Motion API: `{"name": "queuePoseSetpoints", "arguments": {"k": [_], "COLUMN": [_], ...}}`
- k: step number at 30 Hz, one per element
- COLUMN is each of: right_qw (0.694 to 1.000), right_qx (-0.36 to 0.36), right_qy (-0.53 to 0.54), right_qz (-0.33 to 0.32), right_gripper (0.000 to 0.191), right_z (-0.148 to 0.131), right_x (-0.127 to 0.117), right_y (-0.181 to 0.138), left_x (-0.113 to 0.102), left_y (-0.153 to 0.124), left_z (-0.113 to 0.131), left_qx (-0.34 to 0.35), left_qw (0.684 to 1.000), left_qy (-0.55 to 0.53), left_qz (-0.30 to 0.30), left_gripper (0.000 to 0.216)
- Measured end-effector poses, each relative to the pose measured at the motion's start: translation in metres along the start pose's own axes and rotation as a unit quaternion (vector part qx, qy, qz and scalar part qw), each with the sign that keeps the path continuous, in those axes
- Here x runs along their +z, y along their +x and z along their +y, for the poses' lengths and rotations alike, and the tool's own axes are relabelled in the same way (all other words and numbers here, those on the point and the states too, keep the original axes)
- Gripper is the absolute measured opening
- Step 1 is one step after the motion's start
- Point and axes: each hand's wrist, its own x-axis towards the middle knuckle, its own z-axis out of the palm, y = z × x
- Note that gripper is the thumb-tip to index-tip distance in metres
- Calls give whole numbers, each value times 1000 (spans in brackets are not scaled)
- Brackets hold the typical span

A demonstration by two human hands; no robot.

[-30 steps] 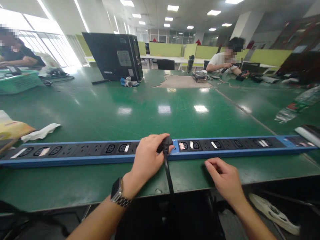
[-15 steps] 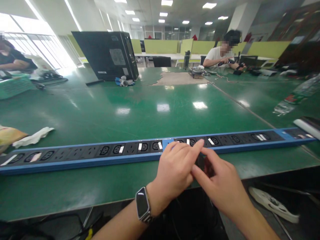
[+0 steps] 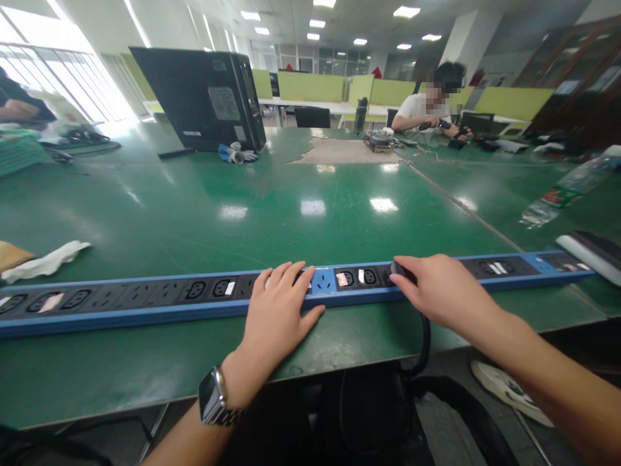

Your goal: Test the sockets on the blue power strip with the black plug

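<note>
A long blue power strip with black sockets and several small white labels lies across the green table. My left hand rests over it left of the blue middle section, fingers spread on the top and thumb along the front edge. Between the thumb and fingers of my right hand is a black power plug, held at the sockets right of the middle. Whether its pins are in a socket I cannot tell. A black cable hangs below that hand over the table's front edge.
A black computer case stands at the back left, with gloves beside it. A plastic bottle lies at the right, near a dark object with a white edge. A co-worker sits across the table. White cloth lies at the left.
My hands were together in front of the strip's middle and have parted. The left moved left onto the strip and spread; the right moved right, bringing the plug to the sockets.
</note>
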Motion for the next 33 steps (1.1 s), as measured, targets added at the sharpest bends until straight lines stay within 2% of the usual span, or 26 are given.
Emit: {"name": "queuePoseSetpoints", "arguments": {"k": [3,7,10,14,17,19,22,23,25,27,30,33], "right_qw": [998,996,996,998,999,999,969,968,982,988,989,989], "right_qx": [-9,-11,-15,2,-23,-9,93,116,117,104,94,86], "right_qy": [-45,-71,-52,-54,-9,45,120,112,110,106,103,121], "right_qz": [-47,-58,-69,-44,-45,20,196,194,99,43,41,13], "right_gripper": [33,30,31,35,31,29,35,35,33,30,33,37], "right_z": [-13,-23,-19,-16,-13,2,53,74,112,138,152,152], "right_x": [-11,-23,-20,-3,-9,-25,-45,-44,-32,-12,9,11], "right_y": [4,16,17,11,7,-1,-18,-23,-29,-27,-18,-8], "left_x": [-1,-1,0,1,2,1,0,0,0,0,-1,-1], "left_y": [0,-1,-2,-3,-3,-3,-3,-2,-2,-2,-2,-2], "left_z": [4,1,-1,-1,-1,0,-1,-1,-1,0,2,0], "left_qx": [-3,9,6,2,1,1,6,8,10,8,10,9], "left_qw": [1000,1000,1000,1000,1000,1000,1000,1000,1000,1000,1000,1000], "left_qy": [13,17,16,14,12,9,7,6,3,1,0,-2], "left_qz": [4,1,0,5,10,12,10,10,12,14,13,14], "left_gripper": [55,57,55,54,54,52,51,51,52,51,51,52]}}
